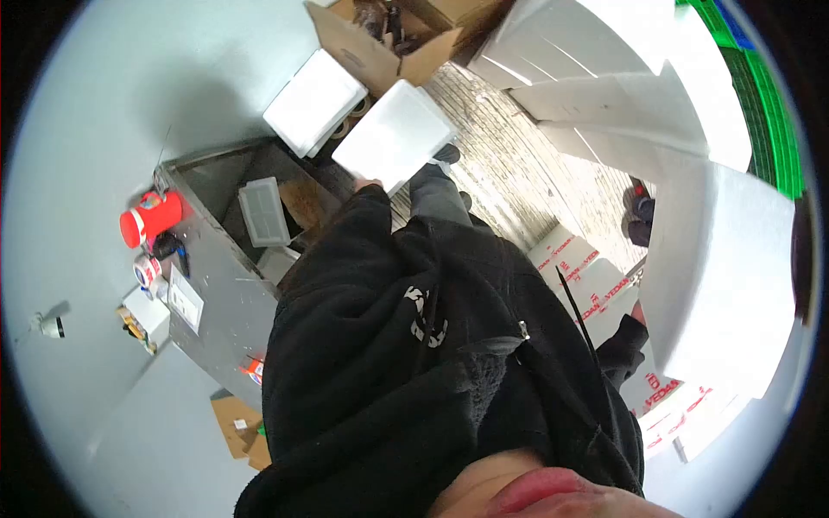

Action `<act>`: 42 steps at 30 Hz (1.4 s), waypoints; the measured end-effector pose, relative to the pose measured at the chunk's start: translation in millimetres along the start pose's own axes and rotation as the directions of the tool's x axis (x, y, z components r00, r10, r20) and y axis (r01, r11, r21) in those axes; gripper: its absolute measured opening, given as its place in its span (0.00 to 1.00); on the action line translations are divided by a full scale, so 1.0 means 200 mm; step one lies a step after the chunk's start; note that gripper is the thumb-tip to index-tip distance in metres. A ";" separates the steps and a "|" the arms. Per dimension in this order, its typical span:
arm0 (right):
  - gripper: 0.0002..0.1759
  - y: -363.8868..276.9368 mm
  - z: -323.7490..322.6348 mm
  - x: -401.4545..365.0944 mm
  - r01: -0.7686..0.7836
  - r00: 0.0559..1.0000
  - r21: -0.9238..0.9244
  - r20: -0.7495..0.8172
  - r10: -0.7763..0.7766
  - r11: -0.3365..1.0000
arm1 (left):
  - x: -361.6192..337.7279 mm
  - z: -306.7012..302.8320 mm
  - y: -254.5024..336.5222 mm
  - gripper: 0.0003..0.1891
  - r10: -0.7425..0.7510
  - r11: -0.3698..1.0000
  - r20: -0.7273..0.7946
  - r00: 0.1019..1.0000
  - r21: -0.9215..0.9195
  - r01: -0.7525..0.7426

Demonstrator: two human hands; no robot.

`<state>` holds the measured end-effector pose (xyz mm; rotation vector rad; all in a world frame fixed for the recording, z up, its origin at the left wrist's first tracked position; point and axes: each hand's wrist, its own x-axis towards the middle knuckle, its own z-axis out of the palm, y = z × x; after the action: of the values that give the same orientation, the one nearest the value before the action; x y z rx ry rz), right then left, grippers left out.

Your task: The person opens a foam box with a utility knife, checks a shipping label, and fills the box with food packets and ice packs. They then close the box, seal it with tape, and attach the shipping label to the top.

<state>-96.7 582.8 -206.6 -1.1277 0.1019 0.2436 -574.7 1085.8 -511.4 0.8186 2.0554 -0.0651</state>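
My left hand (369, 183) grips the near edge of a white, flat-topped plastic box (393, 134), its fingers partly hidden by the box and the black sleeve. A similar white-topped box (315, 99) stands just left of it. On the other side, my right hand (637, 313) shows only as a sliver at the edge of a large white panel-like box (721, 285); its fingers are hidden there. White cartons with red lettering (596, 285) lie around and below the right sleeve.
A grey bench (216, 285) on the left carries a red jug (151, 217), a tape roll (148, 269) and a paper sheet (185, 298). Translucent bins (263, 211) sit under it. An opened cardboard box (384, 60) stands ahead. Dark shoes (639, 223) show on the right.
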 end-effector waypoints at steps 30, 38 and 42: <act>0.35 0.23 0.46 -1.72 -0.502 0.257 -0.520 -0.853 -0.454 0.692 | -2.54 1.28 0.56 0.21 -0.456 -0.125 0.784 -0.421 -0.525 -0.842; 0.19 0.54 1.42 -2.60 0.002 -0.848 -0.350 -0.497 -0.184 0.937 | -3.23 0.96 -0.34 0.20 -0.985 0.063 0.062 -0.158 -0.730 -0.680; 0.19 1.34 2.05 -3.15 0.082 -0.988 -0.054 0.129 0.088 0.995 | -3.19 0.33 -0.89 0.19 -0.956 0.096 -0.254 0.145 -0.740 -0.666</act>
<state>-789.8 972.8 -138.8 0.1354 -2.4657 1.6800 -386.7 589.7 -110.1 -1.0217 2.3620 2.2443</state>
